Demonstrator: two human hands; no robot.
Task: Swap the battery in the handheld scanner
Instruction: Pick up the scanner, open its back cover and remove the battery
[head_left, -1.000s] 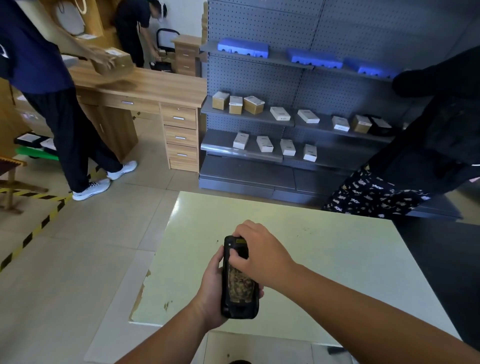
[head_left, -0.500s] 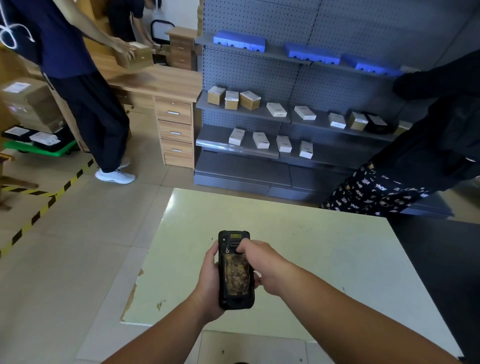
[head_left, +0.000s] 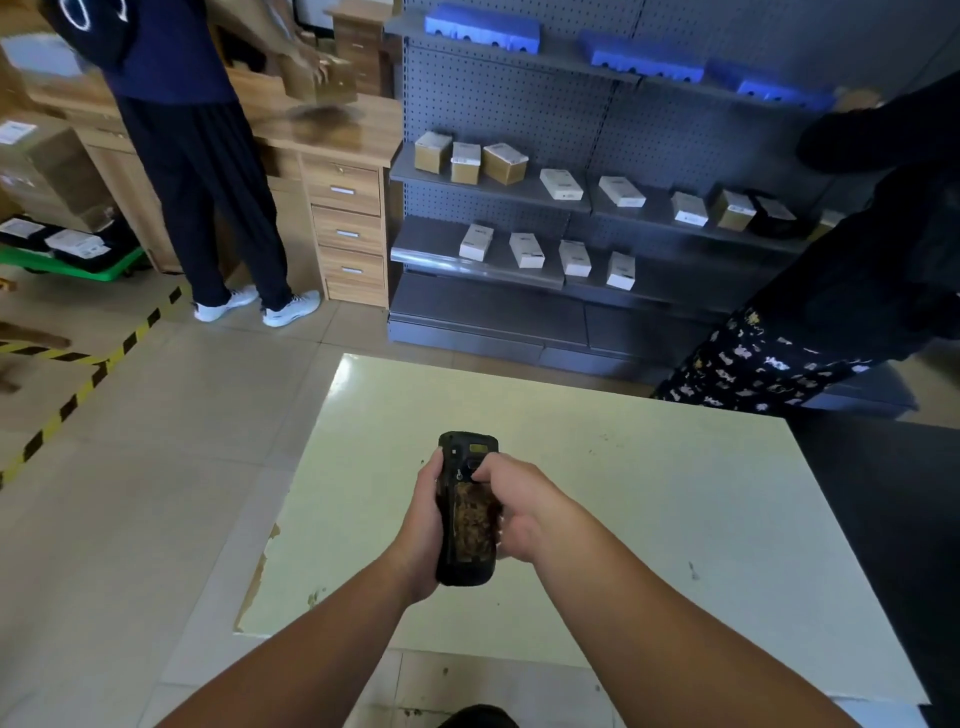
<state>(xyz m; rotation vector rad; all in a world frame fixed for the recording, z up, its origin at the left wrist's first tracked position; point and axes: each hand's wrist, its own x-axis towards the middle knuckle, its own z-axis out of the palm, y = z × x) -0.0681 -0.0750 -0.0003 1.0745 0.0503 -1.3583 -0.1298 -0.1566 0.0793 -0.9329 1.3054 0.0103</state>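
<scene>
Fingers (head_left: 434, 467) of the left hand (head_left: 423, 530) wrap the black handheld scanner (head_left: 466, 512), back side up, above the pale green counter (head_left: 649, 493). The right hand (head_left: 519, 512) curls closed against the scanner's right edge, a fingertip pressing near its top.

Handheld scanner (head_left: 466, 512) above near-centre of table (head_left: 649, 519), back side up, long axis pointing away from wearer. Left hand (head_left: 423, 525) wraps its left edge; right hand (head_left: 519, 506) on its right edge, fingertip on upper part. Shelving unit (head_left: 597, 218) behind table, small boxes (head_left: 524, 250) on its shelves. Desk with drawers (head_left: 347, 228) left of shelving. Standing person (head_left: 202, 171) before desk, far left. Second person (head_left: 841, 291) right, beyond table's far right corner. Striped floor tape (head_left: 78, 395) far left.
</scene>
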